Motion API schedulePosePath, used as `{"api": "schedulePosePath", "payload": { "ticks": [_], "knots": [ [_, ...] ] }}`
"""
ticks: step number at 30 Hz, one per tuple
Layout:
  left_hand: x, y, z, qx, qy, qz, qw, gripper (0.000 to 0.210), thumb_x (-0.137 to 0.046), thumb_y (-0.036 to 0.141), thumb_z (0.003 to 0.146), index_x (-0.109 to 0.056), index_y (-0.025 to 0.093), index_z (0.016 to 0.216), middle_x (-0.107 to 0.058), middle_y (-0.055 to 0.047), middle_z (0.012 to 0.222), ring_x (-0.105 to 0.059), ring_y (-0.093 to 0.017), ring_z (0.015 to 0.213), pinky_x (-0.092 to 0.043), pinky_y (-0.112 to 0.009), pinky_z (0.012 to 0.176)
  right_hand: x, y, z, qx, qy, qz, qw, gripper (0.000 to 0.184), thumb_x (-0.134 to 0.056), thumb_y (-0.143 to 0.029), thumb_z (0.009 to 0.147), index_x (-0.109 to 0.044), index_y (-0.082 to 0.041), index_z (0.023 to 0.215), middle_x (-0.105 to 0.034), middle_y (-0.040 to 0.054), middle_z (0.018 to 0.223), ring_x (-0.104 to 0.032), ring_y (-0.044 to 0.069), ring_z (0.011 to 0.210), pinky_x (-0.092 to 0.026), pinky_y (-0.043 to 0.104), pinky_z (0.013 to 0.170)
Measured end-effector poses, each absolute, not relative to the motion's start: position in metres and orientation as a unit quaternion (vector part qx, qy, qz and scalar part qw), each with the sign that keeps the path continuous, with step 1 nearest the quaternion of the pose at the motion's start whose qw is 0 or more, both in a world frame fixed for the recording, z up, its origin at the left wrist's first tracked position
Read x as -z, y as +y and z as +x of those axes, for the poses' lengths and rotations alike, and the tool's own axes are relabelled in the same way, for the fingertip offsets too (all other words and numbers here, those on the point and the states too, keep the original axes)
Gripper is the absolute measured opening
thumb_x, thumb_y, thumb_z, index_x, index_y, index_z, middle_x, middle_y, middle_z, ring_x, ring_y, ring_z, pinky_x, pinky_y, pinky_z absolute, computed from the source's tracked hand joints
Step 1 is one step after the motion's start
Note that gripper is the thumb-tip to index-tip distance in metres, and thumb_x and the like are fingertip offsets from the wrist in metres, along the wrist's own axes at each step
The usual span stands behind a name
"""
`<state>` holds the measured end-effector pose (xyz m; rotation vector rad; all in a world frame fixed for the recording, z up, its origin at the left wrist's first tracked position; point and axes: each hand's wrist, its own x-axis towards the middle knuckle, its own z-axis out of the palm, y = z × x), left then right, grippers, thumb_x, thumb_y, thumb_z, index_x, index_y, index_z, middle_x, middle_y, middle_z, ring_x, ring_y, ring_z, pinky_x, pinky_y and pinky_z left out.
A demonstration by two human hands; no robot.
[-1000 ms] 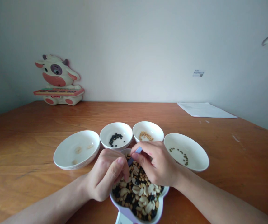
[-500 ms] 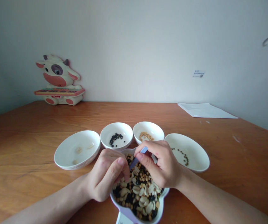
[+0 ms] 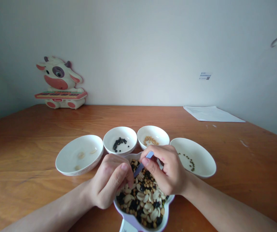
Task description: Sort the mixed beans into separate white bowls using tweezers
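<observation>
My right hand (image 3: 166,167) pinches the upper end of a flat purple strip (image 3: 143,163), which slants down over a mixed heap of peanuts, yellow beans and black beans (image 3: 148,196). The heap lies in a lilac-and-white wavy-rimmed tray (image 3: 169,203) close to me. My left hand (image 3: 113,180) is closed, fingers curled down over the tray's left side, by the strip's lower end. Its fingertips are hidden, so I cannot tell what they hold. Behind the hands stand a bowl of black beans (image 3: 120,130) and a bowl of yellow beans (image 3: 154,129).
A white bowl (image 3: 68,158) with a few pale pieces stands at the left. On the right, another white bowl (image 3: 204,158) has small green beans. Further back are a cow toy with a keyboard (image 3: 60,83) and white papers (image 3: 213,114) on the wooden table (image 3: 133,114).
Hardly anything differs. My right hand has shifted very slightly with the purple strip; the bowls and the left hand stay as they were.
</observation>
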<state>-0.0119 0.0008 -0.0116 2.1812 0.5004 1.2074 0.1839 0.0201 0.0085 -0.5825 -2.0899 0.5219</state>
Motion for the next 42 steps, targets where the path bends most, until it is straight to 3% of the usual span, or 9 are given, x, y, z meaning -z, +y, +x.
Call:
{"api": "schedulePosePath", "payload": {
  "ticks": [23, 42],
  "knots": [
    [0.0117, 0.001, -0.0107, -0.459, 0.191, 0.816, 0.295, 0.059, -0.023, 0.029, 0.103, -0.06, 0.01, 0.061, -0.048, -0.002, 0.047, -0.044, -0.009, 0.047, -0.037, -0.022, 0.052, -0.0074, 0.022, 0.1836, -0.197, -0.862, -0.203, 0.421, 0.015, -0.051, -0.017, 0.085, -0.059, -0.013, 0.073, -0.055, 0.0005, 0.057, -0.048, 0.01, 0.051, -0.034, 0.023, 0.051],
    [0.0144, 0.0014, -0.0136, -0.453, 0.193, 0.816, 0.303, 0.058, -0.023, 0.029, 0.103, -0.062, 0.01, 0.064, -0.048, -0.003, 0.047, -0.044, -0.009, 0.047, -0.036, -0.023, 0.052, -0.0084, 0.0207, 0.1836, -0.214, -0.847, -0.222, 0.434, 0.016, -0.051, -0.02, 0.085, -0.057, -0.013, 0.071, -0.05, -0.001, 0.055, -0.043, 0.01, 0.049, -0.032, 0.024, 0.05]
  ]
}}
